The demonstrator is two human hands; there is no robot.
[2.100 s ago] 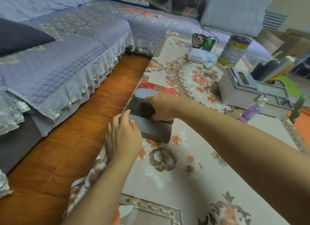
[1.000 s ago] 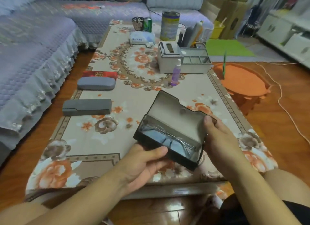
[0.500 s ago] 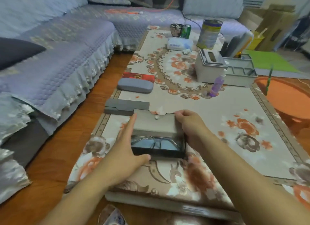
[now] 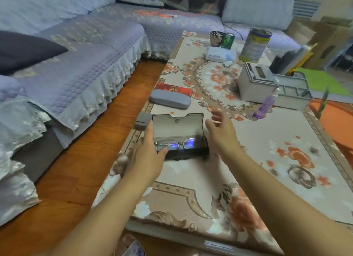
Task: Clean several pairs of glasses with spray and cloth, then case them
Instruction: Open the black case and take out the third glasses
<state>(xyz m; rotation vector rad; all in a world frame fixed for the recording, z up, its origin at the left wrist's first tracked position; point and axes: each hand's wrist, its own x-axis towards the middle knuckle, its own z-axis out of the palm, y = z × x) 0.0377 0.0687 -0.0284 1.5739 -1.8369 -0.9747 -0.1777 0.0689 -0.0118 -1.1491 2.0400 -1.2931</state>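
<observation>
Black rectangular glasses case sits open on the floral-cloth table, lid up, w/ thin metal-frame glasses inside. Left hand grips the case's left end, thumb on its front edge; right hand hovers just right of it, fingers spread, holding nothing. Beyond the case: flat grey case, then rounded blue-grey case; purple spray bottle well to its right.
</observation>
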